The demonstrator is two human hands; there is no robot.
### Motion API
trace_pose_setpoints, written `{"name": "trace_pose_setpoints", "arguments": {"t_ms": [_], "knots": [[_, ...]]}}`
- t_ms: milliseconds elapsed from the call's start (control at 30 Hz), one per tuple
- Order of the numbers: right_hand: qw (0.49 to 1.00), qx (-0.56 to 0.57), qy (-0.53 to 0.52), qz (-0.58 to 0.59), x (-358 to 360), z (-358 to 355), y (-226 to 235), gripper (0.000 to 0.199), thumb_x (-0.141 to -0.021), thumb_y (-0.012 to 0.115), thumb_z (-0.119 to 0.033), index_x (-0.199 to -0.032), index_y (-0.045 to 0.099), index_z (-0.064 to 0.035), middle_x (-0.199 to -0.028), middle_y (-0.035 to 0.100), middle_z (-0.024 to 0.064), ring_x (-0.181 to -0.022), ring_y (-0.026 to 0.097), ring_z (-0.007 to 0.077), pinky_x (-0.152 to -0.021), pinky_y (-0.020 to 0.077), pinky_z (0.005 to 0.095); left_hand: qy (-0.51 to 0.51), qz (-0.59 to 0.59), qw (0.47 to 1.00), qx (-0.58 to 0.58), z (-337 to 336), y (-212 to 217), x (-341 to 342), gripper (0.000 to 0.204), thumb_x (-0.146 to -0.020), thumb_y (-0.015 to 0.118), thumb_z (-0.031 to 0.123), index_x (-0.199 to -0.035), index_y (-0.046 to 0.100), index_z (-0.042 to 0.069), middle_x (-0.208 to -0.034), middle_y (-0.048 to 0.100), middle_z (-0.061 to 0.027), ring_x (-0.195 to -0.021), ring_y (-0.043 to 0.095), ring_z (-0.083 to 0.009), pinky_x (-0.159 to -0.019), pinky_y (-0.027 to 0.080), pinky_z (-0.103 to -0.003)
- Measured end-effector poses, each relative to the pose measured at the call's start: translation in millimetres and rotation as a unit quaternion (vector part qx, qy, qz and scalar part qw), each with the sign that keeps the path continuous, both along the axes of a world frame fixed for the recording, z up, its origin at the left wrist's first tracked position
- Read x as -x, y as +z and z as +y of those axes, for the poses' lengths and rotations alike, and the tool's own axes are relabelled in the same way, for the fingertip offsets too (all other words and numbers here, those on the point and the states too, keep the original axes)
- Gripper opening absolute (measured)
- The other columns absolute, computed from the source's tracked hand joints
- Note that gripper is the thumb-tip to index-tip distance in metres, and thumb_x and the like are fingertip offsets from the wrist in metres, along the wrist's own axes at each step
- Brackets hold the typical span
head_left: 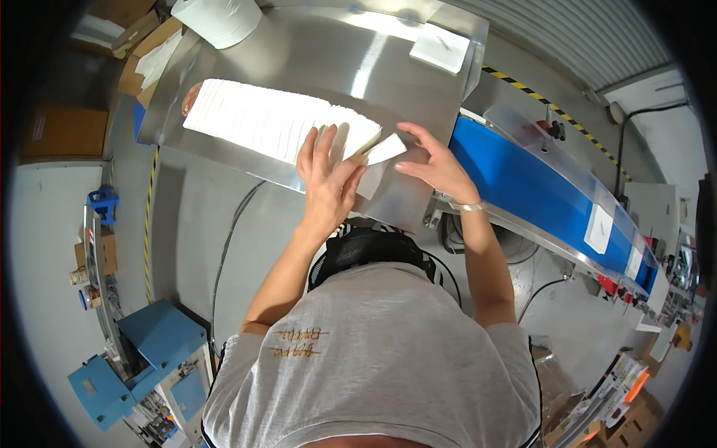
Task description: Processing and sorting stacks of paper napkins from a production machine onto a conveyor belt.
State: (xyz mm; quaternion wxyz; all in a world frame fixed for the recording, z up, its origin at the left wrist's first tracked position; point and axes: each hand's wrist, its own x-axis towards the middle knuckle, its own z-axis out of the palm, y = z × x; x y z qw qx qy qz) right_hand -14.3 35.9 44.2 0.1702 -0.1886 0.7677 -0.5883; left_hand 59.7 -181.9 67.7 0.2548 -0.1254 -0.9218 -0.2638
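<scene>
A long row of flat white packets [254, 116], standing closely side by side, lies across the metal table. My left hand [326, 183] is at the near right end of this row, its fingers bent against the packets. Its thumb side meets the inner end of a single white packet [386, 150], which sticks out to the right and looks pinched there. Just right of that packet is my right hand [446, 173], thumb and fingers apart, holding nothing. A reddish round object [192, 98] shows at the row's far left end.
The metal table [314, 48] bears a white roll [219, 19] at the back left and a white pad [441, 48] at the back right. A blue conveyor belt [515, 175] runs off to the right, carrying white packets [599, 228]. Cardboard boxes [67, 131] stand left.
</scene>
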Motion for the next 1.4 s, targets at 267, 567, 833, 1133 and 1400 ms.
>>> {"name": "trace_pose_setpoints", "arguments": {"t_ms": [267, 567, 833, 1133, 1400], "knots": [[0.981, 0.163, -0.075, -0.078, -10, 13, -27, 0.034, -0.091, 0.064, -0.019, -0.119, 0.053, -0.0027, -0.105, 0.062, 0.0023, -0.094, 0.056, 0.0085, -0.082, 0.0475, 0.026, 0.017, -0.025, 1.0, -0.009, -1, 2, -2, 0.025, -0.078, 0.07, 0.007, -0.103, 0.067, 0.01, -0.139, 0.038, -0.0193, -0.13, 0.028, -0.0455, -0.104, 0.027, -0.052], [0.855, -0.218, -0.469, -0.037, -20, 189, -68, 0.041, -0.087, 0.063, -0.041, -0.095, 0.057, -0.0013, -0.081, 0.055, 0.0079, -0.074, 0.05, 0.0166, -0.066, 0.0423, 0.033, 0.046, -0.013, 0.999, -0.009, 0, -6, 2, 0.037, -0.077, 0.066, -0.001, -0.114, 0.063, 0.005, -0.136, 0.04, -0.0198, -0.126, 0.033, -0.0446, -0.102, 0.031, -0.052], [0.933, -0.203, -0.175, 0.241, -8, 75, -3, 0.059, -0.071, 0.079, -0.016, -0.123, 0.054, -0.0076, -0.119, 0.057, 0.0122, -0.111, 0.053, 0.0302, -0.095, 0.0421, 0.0391, 0.042, -0.023, 0.999, -0.026, -2, -4, 1, 0.03, -0.079, 0.065, -0.001, -0.106, 0.069, 0.012, -0.137, 0.043, -0.0167, -0.131, 0.032, -0.0416, -0.106, 0.028, -0.05], [1.0, 0.013, 0.0, -0.019, 7, -16, -7, 0.036, -0.088, 0.066, -0.014, -0.12, 0.052, -0.0053, -0.113, 0.057, 0.004, -0.104, 0.053, 0.0126, -0.089, 0.044, 0.0274, 0.039, -0.027, 0.999, -0.016, -5, 5, 4, 0.027, -0.081, 0.067, 0.009, -0.108, 0.067, 0.011, -0.139, 0.039, -0.0193, -0.133, 0.027, -0.0424, -0.107, 0.025, -0.051], [0.905, -0.095, -0.411, -0.053, -11, 124, -41, 0.042, -0.09, 0.06, -0.04, -0.103, 0.06, 0.0005, -0.082, 0.058, 0.0031, -0.071, 0.049, 0.0112, -0.063, 0.0417, 0.028, 0.069, -0.022, 0.997, -0.009, -13, -5, 5, 0.037, -0.078, 0.067, 0.002, -0.115, 0.063, 0.006, -0.137, 0.04, -0.0202, -0.129, 0.032, -0.0437, -0.103, 0.03, -0.051]]}}
